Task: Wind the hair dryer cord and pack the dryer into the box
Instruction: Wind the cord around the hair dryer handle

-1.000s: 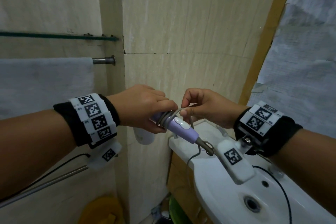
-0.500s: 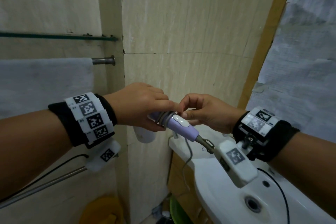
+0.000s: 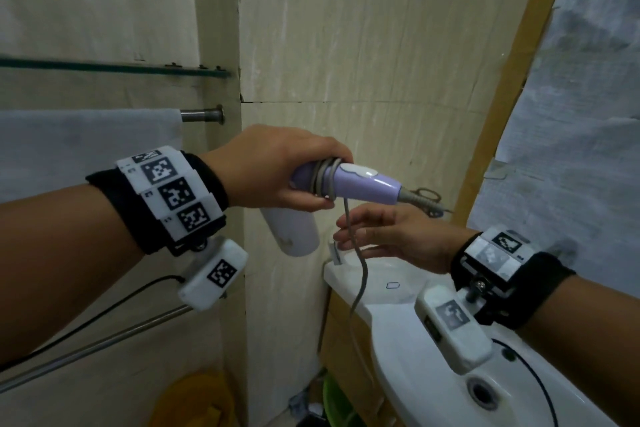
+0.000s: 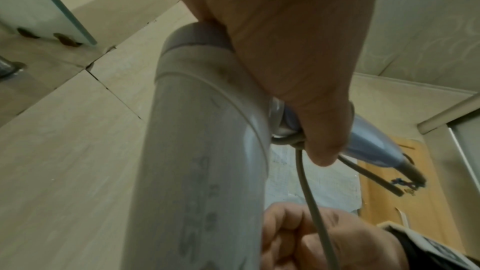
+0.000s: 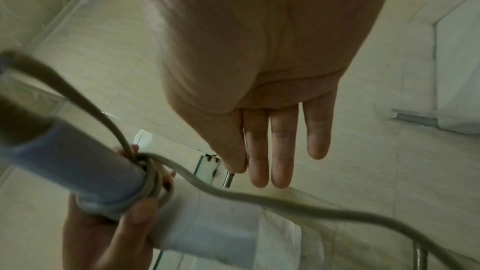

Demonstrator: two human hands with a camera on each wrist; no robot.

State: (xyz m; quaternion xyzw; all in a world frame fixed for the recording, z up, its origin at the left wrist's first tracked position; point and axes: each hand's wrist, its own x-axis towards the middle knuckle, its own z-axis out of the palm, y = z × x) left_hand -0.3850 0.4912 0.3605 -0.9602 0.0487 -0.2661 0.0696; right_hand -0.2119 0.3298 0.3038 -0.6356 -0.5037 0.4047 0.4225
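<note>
Outstretched right hand (image 5: 259, 69) beside cord-wrapped dryer handle (image 5: 78, 167)

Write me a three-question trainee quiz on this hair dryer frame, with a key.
1. True or false: the right hand is gripping the lilac handle.
2. Where are the turns of the grey cord wound? A) on the handle, next to the left hand's fingers B) around the towel rail C) around the right wrist
3. Fill in: the loose cord hangs down in front of the white ____.

Key
1. False: the left hand holds it; the right hand is below, fingers straight.
2. A
3. sink
</note>
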